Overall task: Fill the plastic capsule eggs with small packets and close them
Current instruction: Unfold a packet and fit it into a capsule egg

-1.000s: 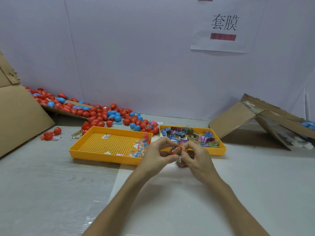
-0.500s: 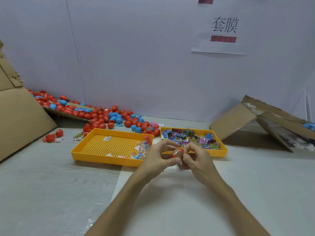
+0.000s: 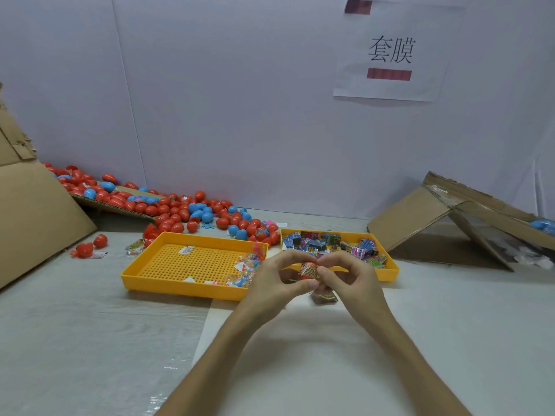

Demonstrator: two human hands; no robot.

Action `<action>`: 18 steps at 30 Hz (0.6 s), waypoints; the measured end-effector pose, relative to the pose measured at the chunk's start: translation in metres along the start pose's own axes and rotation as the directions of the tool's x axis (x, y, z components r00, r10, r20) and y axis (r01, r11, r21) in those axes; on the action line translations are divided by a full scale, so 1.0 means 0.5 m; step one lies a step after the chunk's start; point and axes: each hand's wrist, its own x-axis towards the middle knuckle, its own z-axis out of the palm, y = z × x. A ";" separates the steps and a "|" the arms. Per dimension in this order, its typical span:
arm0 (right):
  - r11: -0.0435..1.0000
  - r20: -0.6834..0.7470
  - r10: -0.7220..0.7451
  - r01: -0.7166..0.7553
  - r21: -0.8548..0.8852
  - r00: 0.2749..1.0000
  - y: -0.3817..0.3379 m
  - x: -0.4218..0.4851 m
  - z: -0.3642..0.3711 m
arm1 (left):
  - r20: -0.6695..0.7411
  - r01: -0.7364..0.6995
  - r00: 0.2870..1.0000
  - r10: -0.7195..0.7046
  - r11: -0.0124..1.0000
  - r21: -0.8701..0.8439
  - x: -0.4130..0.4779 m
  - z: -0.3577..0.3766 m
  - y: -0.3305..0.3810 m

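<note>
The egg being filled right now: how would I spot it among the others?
Find the right yellow tray, full of colourful packets. Just in front of it, the left hand and right hand pinch a red egg between them. It is the only egg held up; the other eggs lie loose, untouched.

Reads "套膜" in large black characters on the white paper sheet point(image 3: 390, 52) stuck to the wall point(image 3: 240, 100), with print on the packets point(image 3: 330, 249) and capsule egg point(image 3: 308, 270) too small to make out.
</note>
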 end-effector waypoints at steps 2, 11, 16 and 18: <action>1.000 -0.011 -0.023 0.023 0.014 1.000 -0.002 0.000 -0.001 | -0.006 -0.010 1.000 0.010 1.000 0.014 0.000 0.001 -0.001; 0.992 0.114 0.098 -0.105 0.062 0.989 0.002 0.001 -0.003 | -0.014 -0.054 0.998 0.056 0.993 0.103 -0.007 0.002 -0.006; 0.980 0.119 0.106 -0.124 0.156 0.987 -0.001 0.000 0.003 | -0.059 -0.015 0.998 0.019 0.998 0.060 -0.002 0.009 -0.002; 0.968 0.126 0.127 -0.150 0.199 0.984 -0.008 0.000 0.003 | -0.085 -0.013 0.996 0.018 0.998 0.059 0.000 0.012 -0.002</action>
